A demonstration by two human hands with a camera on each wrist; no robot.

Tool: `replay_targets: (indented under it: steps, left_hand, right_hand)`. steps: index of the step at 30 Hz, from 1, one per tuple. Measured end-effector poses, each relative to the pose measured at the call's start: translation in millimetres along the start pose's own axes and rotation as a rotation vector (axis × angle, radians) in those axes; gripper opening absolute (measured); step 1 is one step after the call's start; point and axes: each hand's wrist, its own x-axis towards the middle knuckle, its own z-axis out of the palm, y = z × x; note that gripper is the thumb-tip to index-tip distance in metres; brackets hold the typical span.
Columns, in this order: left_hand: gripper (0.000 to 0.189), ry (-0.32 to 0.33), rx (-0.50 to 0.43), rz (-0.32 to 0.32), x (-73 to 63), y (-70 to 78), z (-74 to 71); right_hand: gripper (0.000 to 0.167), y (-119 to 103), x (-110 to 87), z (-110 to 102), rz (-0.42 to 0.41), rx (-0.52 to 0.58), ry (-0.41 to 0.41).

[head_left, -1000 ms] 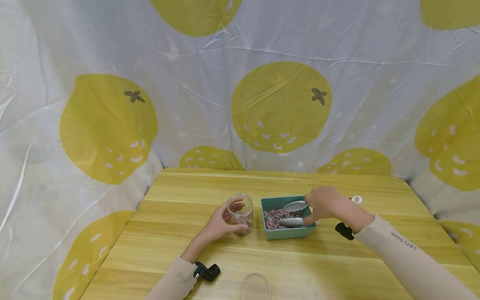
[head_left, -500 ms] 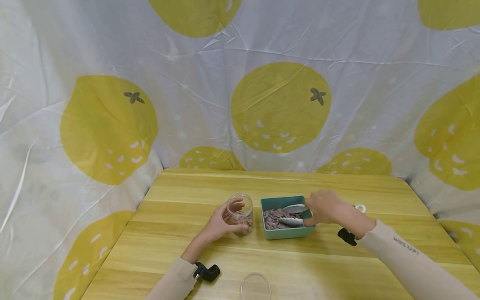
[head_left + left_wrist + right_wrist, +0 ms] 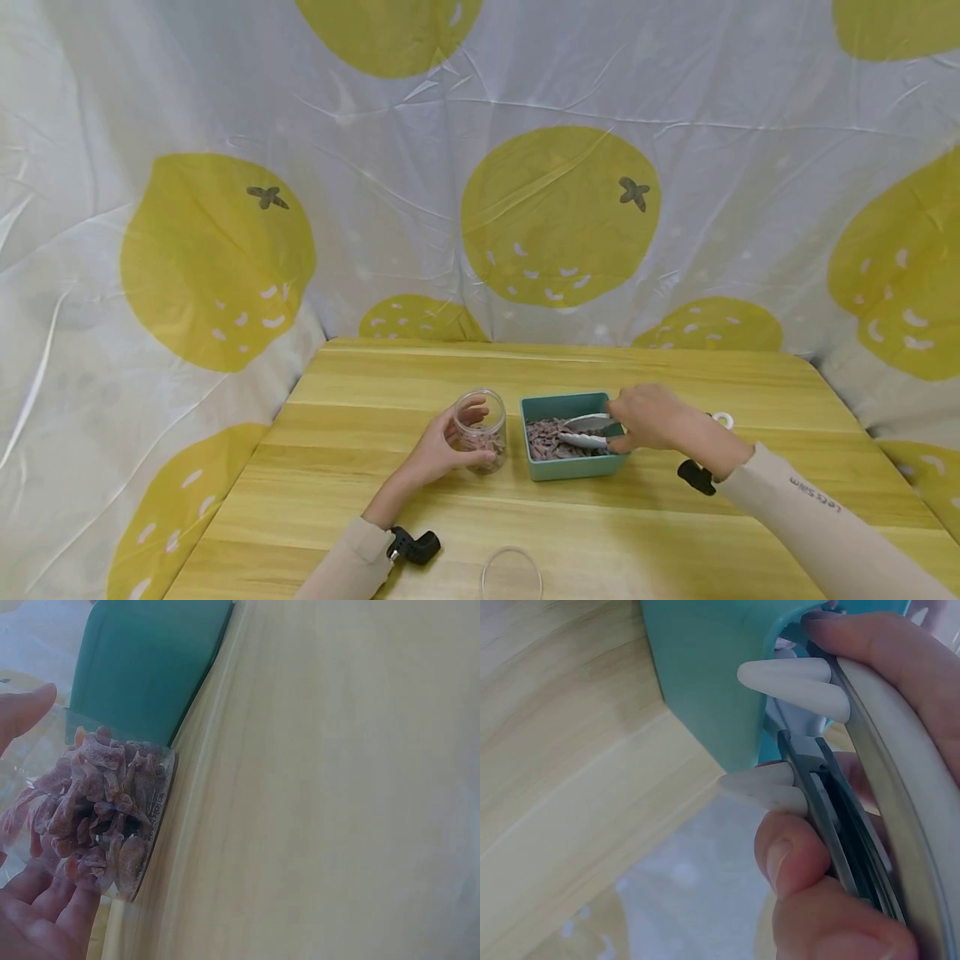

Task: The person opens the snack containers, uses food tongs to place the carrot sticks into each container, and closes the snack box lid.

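Observation:
My left hand (image 3: pixel 437 450) grips a clear round jar (image 3: pixel 480 425), fingers and thumb around its sides. Inside lie several brownish-pink, powdery dried strips (image 3: pixel 105 802), filling the lower part. To the right of the jar stands a teal rectangular box (image 3: pixel 577 468) with many similar strips (image 3: pixel 551 440). My right hand (image 3: pixel 652 418) holds a pair of tongs (image 3: pixel 900 780) between thumb and fingers over the box's right rim. The white tips of the tongs (image 3: pixel 585 440) reach down among the strips, a little apart.
A clear round lid (image 3: pixel 512 573) lies near the front edge of the wooden table (image 3: pixel 360 367). Behind and at the sides hangs a white curtain (image 3: pixel 390 208) printed with yellow lemons. A black camera mount (image 3: pixel 414 546) sits on the left wrist.
The tongs' tips have drawn closer together within the strips, and my right hand has shifted slightly down and to the right. The left hand and jar stay in place.

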Motion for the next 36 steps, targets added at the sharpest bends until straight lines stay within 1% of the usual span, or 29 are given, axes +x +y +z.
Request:
replay_targets:
  steps: [3, 6, 10, 15, 20, 26, 28, 36]
  left_hand:
    - [0.082, -0.001, -0.005, -0.001, 0.3, -1.0, 0.0]
    - [0.082, -0.003, -0.005, 0.004, 1.1, -1.8, 0.0]
    - [0.082, -0.003, -0.006, 0.01, 1.7, -2.0, -0.8]
    - [0.081, -0.004, -0.009, 0.006, 1.6, -1.6, -0.9]
    - [0.079, -0.001, -0.006, 0.011, 0.8, -2.6, -0.5]
    - [0.079, -0.001, -0.012, 0.016, -0.1, -3.5, -0.4]
    - [0.079, 0.001, -0.015, 0.013, -0.1, -2.8, -0.6]
    - [0.079, -0.002, -0.016, -0.002, 0.3, -1.2, 0.0]
  right_hand:
    - [0.034, 2, -1.2, 1, -0.02, -0.007, 0.019]
    - [0.033, 4, -2.6, 1, -0.035, 0.013, 0.033]
    - [0.031, 7, -2.6, 1, -0.035, 0.057, 0.01]
    - [0.033, 10, -1.8, 2, -0.028, 0.079, -0.022]
    - [0.031, 12, -2.2, 3, -0.015, 0.103, -0.038]
    - [0.03, 15, -5.2, 2, 0.007, 0.176, -0.073]
    - [0.03, 17, -6.4, 2, 0.014, 0.193, -0.078]
    - [0.029, 22, -11.8, -1, -0.003, 0.244, -0.069]
